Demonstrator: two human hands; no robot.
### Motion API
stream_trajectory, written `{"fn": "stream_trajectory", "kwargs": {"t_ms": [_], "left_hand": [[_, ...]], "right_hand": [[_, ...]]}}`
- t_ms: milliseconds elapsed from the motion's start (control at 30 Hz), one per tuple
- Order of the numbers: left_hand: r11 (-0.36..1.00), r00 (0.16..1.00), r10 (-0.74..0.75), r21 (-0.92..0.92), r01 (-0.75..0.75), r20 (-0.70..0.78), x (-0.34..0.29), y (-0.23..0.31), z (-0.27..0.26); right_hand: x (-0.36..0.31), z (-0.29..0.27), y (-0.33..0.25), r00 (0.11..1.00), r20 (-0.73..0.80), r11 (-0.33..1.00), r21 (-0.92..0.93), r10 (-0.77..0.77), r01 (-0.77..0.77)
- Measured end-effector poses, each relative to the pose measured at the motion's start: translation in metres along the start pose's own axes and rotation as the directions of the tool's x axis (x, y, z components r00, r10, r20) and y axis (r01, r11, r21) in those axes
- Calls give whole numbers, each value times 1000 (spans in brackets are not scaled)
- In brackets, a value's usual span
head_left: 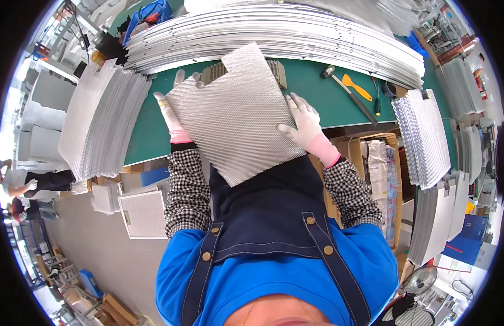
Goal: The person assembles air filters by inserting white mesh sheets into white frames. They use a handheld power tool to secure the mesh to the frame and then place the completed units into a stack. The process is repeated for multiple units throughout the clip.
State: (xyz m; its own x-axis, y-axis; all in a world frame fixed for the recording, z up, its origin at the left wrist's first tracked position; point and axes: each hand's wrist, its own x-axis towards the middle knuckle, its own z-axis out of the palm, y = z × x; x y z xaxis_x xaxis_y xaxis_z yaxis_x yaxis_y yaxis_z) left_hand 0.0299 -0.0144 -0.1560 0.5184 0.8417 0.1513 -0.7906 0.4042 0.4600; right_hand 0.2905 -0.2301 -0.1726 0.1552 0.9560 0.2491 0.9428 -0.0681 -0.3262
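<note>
A silvery metal mesh sheet (238,117) with a notch cut from one corner is tilted in front of my body, over the near edge of the green table. My left hand (175,119), in a white glove with a pink cuff, grips its left edge, partly hidden behind it. On the opposite edge is my right hand (305,124), gloved alike, its thumb over the face and its other fingers along the side. Behind the sheet, small grey ridged pieces (277,74) stand on the green table (312,92), mostly covered by the mesh.
Long metal strips (273,35) lie stacked across the back. Stacks of mesh sheets flank me at left (102,119) and right (423,138). A hammer (350,95), a yellow scraper (356,87) and a screwdriver (377,100) lie at right. Below stands an open cardboard box (352,160).
</note>
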Motion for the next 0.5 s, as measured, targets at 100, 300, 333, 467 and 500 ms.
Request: {"fn": "stream_trajectory", "kwargs": {"t_ms": [100,300,333,467,500], "left_hand": [[1000,998,24,16,-23,-51,-1,4,-3],[997,999,39,63,-37,-37,-7,11,-18],[999,999,38,39,-37,-30,-8,11,-24],[999,998,45,-5,-46,-34,-9,7,-31],[998,998,55,-6,-55,-43,-8,6,-31]], "right_hand": [[0,-5,-18,999,52,989,-149,12,-5],[-20,-22,-52,1000,0,987,160,13,-13],[-23,-33,-58,1000,-16,979,202,-6,9],[-30,-69,-81,980,-124,884,427,-153,192],[-35,-73,-87,990,-48,849,510,-131,137]]}}
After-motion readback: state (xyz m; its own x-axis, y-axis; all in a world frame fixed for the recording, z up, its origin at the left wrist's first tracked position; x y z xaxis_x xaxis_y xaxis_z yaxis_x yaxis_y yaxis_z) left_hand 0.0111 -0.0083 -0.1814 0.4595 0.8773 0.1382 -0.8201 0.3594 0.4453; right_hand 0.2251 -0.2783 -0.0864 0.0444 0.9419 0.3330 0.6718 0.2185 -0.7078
